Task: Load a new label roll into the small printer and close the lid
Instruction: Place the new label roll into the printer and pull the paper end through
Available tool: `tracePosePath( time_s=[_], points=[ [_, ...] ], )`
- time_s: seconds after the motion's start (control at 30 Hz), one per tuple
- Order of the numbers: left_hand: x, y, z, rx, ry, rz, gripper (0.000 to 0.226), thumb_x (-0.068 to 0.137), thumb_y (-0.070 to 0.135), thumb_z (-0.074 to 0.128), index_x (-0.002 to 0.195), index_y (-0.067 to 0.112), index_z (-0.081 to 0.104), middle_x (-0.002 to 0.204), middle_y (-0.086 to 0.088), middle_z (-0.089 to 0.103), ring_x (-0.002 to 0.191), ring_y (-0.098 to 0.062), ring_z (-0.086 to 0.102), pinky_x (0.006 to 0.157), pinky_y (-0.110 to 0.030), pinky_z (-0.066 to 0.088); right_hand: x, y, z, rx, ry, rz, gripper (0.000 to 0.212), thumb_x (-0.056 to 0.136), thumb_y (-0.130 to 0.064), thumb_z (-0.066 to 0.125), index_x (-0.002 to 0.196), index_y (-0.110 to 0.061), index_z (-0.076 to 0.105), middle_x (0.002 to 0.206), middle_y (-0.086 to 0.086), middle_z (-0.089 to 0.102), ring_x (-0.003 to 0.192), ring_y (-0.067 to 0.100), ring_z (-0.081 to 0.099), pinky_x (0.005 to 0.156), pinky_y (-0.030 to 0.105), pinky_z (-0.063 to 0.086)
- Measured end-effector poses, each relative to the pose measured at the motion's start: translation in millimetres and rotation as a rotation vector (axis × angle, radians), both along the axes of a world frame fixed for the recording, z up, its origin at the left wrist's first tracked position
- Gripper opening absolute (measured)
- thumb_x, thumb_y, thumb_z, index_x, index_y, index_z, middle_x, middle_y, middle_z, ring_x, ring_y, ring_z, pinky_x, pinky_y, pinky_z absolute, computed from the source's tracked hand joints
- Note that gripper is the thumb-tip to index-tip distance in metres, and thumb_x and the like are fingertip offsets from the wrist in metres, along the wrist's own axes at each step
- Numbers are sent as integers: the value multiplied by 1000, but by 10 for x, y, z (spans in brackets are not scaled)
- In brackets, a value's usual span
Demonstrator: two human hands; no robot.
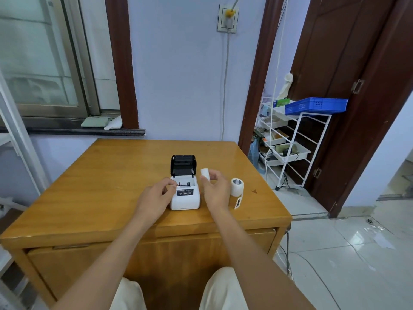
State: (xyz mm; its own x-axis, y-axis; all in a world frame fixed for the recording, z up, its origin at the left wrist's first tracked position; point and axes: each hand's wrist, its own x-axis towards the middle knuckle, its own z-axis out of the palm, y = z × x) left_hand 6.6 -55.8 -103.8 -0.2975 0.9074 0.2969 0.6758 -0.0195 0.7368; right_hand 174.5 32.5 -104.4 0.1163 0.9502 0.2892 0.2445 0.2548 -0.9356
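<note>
- Small printer (pixel 185 195): white body, standing near the middle of the wooden tabletop (pixel 89 186); serves as landmark for all entries below.
- Lid (pixel 183 165): black inside, swung up and standing open at the far end of the printer; the roll bay below it lies exposed.
- Left hand (pixel 156 198): against the printer's left side, fingers curled at the near left corner of the open bay, touching the white body; a loose closed grip, with nothing visibly held in it.
- Right hand (pixel 215 190): just right of the printer, raised off the tabletop; thumb and fingertips pinch a small white roll (pixel 205 174), which juts up and toward the lid, beside the bay and outside it.
- Label roll (pixel 237 186): larger white roll, standing on end on the tabletop to the right of the printer, beyond the right hand; dark print on its top face, too small to read.
- Label strip (pixel 238 202): loose tail trailing from that roll toward the near edge, with a dark printed mark.
- Blue basket (pixel 316 105): on top of a white wire rack (pixel 297 142), on the floor far right of the printer, past the tabletop edge.
</note>
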Motion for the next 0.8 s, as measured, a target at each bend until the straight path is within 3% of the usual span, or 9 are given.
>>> tracePosePath(
  time_s=[0.2,0.47,0.8],
  points=[
    [25,-19,28,5,14,46,17,104,37,50,102,36,67,65,1,62,59,-22,51,55,-35,32,15,2,13,-34,8,-45,26,88,-31,80,107,-31,62,92,-3,66,84,16,66,72,30,56],
    [55,-49,68,-3,110,95,22,105,39,46,109,34,67,65,5,57,57,-19,51,51,-33,29,-12,4,-26,7,-124,-75,22,95,-24,72,117,-25,71,109,-4,73,100,14,67,87,34,57],
    [16,-72,61,56,101,147,27,106,38,49,116,32,73,62,7,53,55,-18,50,49,-31,28,-21,48,-40,-20,-243,-94,20,98,-24,66,115,-18,74,106,1,77,97,21,72,79,32,55]
  ],
)
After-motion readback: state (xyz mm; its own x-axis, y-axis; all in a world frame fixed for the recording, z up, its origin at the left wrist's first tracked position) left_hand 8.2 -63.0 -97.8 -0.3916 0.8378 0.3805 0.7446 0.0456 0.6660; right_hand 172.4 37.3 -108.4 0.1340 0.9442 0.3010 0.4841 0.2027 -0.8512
